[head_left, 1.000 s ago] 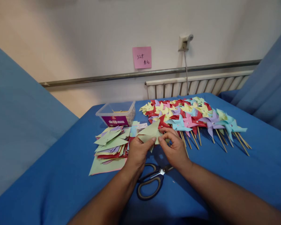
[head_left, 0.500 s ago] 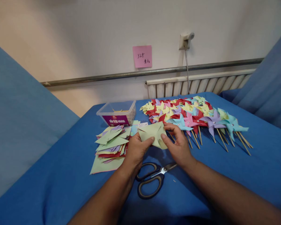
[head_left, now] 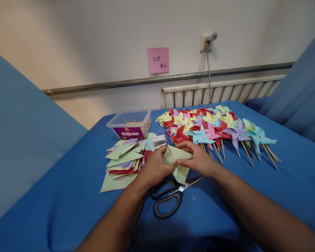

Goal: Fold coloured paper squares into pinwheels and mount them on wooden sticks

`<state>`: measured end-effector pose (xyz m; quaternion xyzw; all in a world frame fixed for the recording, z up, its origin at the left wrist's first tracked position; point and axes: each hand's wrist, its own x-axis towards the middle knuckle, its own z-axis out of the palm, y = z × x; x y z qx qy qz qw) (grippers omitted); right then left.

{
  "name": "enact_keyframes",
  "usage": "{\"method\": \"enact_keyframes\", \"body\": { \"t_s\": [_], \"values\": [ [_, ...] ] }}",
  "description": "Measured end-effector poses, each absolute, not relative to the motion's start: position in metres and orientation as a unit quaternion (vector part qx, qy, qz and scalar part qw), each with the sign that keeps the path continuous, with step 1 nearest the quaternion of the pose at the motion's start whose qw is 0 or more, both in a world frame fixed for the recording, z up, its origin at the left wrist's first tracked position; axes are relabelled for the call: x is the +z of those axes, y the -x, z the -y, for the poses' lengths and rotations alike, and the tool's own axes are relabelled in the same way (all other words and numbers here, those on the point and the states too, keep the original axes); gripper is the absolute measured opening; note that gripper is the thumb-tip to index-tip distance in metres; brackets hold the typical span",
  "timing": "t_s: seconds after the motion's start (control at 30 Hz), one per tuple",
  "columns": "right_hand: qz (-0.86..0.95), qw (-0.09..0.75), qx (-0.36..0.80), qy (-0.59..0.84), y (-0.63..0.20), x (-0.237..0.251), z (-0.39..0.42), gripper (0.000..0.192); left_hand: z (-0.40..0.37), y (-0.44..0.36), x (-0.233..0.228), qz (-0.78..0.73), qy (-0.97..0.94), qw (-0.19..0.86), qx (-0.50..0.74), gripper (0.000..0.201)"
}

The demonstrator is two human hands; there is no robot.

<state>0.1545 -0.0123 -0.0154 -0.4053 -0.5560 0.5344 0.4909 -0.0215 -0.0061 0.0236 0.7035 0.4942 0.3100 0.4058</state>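
Scissors (head_left: pixel 170 196): one pair, lower centre, lying nearest you on the blue bench (head_left: pixel 68 210).
Hands: your left hand (head_left: pixel 154 168) and right hand (head_left: pixel 199 161) both pinch the green paper (head_left: pixel 179 159), mid-frame above the scissors.
Fold: press creases flat; keep corners aligned.
Paper stack (head_left: pixel 122 161): one pile, centre left.
Box (head_left: pixel 130 125): one, behind it.
Pinwheels (head_left: pixel 212 129): dozens, upper right; uncountable.
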Motion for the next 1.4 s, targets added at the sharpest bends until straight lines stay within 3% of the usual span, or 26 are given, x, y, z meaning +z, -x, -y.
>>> {"method": "enact_keyframes", "body": {
  "t_s": [0.13,0.27,0.4,0.53,0.9,1.0,1.1,1.2,1.3,1.4],
  "values": [
    [0.555,0.5,0.514,0.422,-0.149,-0.017,0.014,0.03,0.005,0.022,0.023,-0.494,-0.699,0.408,0.318,0.028],
    [0.478,0.57,0.501,0.442,-0.142,-0.022,0.012,0.034,0.002,0.021,0.018,-0.49,-0.628,0.439,0.416,0.037],
    [0.407,0.62,0.498,0.45,-0.134,-0.028,0.011,0.039,0.0,0.016,0.01,-0.476,-0.481,0.577,0.458,0.049],
    [0.379,0.639,0.5,0.444,-0.128,-0.032,0.012,0.041,-0.001,0.012,0.002,-0.43,-0.42,0.676,0.426,0.043],
    [0.39,0.628,0.508,0.443,-0.124,-0.034,0.013,0.041,-0.003,0.014,-0.005,-0.493,-0.412,0.633,0.432,0.03],
    [0.449,0.646,0.438,0.435,-0.125,-0.033,0.016,0.038,-0.002,0.015,-0.001,-0.491,-0.401,0.638,0.437,0.025],
    [0.561,0.659,0.27,0.422,-0.131,-0.028,0.023,0.046,-0.002,0.017,0.005,-0.465,-0.372,0.66,0.457,0.02],
    [0.681,0.595,0.122,0.409,-0.139,-0.022,0.031,0.049,-0.004,0.02,0.009,-0.435,-0.355,0.668,0.488,0.019],
    [0.75,0.529,0.065,0.392,-0.142,-0.021,0.033,0.041,-0.006,0.022,0.011,-0.417,-0.343,0.67,0.509,0.02],
    [0.763,0.514,0.037,0.389,-0.141,-0.023,0.029,0.023,-0.006,0.022,0.011,-0.402,-0.342,0.683,0.506,0.021]
  ]
}}
